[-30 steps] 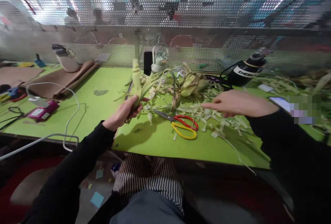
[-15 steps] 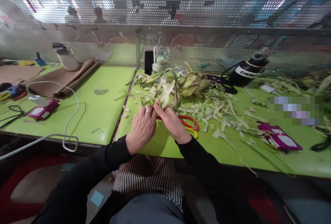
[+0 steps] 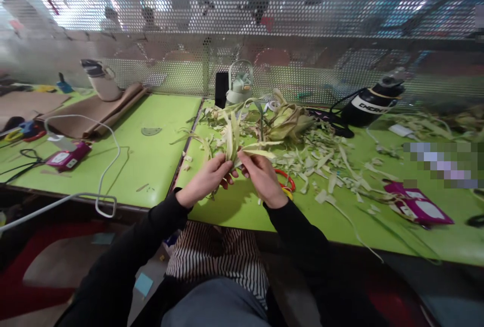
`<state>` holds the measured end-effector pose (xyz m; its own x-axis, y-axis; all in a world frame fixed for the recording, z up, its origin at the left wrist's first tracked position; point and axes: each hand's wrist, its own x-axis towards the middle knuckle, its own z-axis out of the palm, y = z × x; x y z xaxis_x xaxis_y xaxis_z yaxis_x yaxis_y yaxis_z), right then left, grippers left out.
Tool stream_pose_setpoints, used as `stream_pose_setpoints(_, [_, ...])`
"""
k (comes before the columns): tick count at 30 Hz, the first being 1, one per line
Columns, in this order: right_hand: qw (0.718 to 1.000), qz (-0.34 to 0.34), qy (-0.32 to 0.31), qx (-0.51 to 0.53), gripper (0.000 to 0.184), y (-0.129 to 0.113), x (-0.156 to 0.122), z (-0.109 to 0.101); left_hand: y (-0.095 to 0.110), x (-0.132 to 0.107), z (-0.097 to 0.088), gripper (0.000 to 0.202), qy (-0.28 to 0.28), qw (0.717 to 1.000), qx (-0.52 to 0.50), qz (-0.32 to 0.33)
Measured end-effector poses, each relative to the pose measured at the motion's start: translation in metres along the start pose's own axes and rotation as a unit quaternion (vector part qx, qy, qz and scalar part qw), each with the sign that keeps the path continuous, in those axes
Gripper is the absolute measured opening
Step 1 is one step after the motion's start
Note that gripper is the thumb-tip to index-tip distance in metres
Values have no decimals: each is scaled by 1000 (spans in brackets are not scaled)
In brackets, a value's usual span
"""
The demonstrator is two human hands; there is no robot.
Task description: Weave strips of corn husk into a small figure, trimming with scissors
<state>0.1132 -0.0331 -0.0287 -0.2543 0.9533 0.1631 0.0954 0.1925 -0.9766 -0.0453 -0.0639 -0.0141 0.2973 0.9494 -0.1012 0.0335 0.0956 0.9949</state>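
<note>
My left hand (image 3: 206,182) grips the base of a pale green corn ear (image 3: 229,140) held upright above the green table (image 3: 159,160). My right hand (image 3: 260,178) is closed on a husk leaf (image 3: 260,153) that is peeled sideways to the right from the ear. Both hands meet at the ear's lower end, near the table's front edge. Scissors with red and yellow handles (image 3: 286,184) lie just behind my right hand, mostly hidden by it.
A pile of husks and another ear (image 3: 289,120) lies behind, with cut scraps (image 3: 333,166) spread right. A black bottle (image 3: 368,105), a kettle-shaped bottle (image 3: 240,85), a dark phone (image 3: 221,89), magenta packets (image 3: 414,207) (image 3: 68,156), a white cable (image 3: 102,176) and brown paper (image 3: 91,110) surround.
My right hand came back from the far right to the ear, and both hands closed on it. Since half a second ago the ear is raised upright and a leaf is pulled outward.
</note>
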Motion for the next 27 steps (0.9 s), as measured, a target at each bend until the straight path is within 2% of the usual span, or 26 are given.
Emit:
stream_pose_setpoints(2, [999, -10, 36, 17, 38, 1, 1, -2, 2, 0, 2, 12, 3, 999, -31, -5])
stream_pose_setpoints(5, [997, -23, 75, 20, 32, 3, 2, -4, 5, 0, 6, 19, 11, 997, -71, 7])
stream_pose_setpoints(8, [997, -32, 68, -2, 28, 3, 1, -6, 6, 5, 7, 17, 34, 994, -104, 25])
stream_pose_setpoints(10, [997, -46, 60, 2, 23, 1, -1, -7, 6, 11, 6, 14, 56, 992, -108, 15])
stream_pose_setpoints(13, [996, -87, 19, -8, 16, -4, -5, -12, 5, 19, 5, 14, 88, 990, -108, -18])
stream_pose_setpoints(15, [991, -123, -24, -37, 13, -9, -6, -15, 3, 20, 4, 13, 105, 990, -97, -14])
stream_pose_setpoints(17, [984, -160, -41, -63, 11, -13, -6, -16, -1, 20, 5, 12, 119, 991, -48, 23])
stream_pose_setpoints(20, [979, -188, 25, -80, 11, -13, -2, -13, -8, 17, 9, 13, 130, 985, 80, 86])
stream_pose_setpoints(22, [983, -163, 70, -56, 13, -10, 1, -8, -13, 15, 11, 12, 151, 968, 165, 115])
stream_pose_setpoints(25, [994, -81, 62, 49, 20, -4, 5, 0, -18, 12, 12, 8, 188, 938, 248, 156])
stream_pose_setpoints(27, [990, -49, 63, 113, 22, -3, 6, 5, -19, 10, 12, 13, 177, 934, 258, 176])
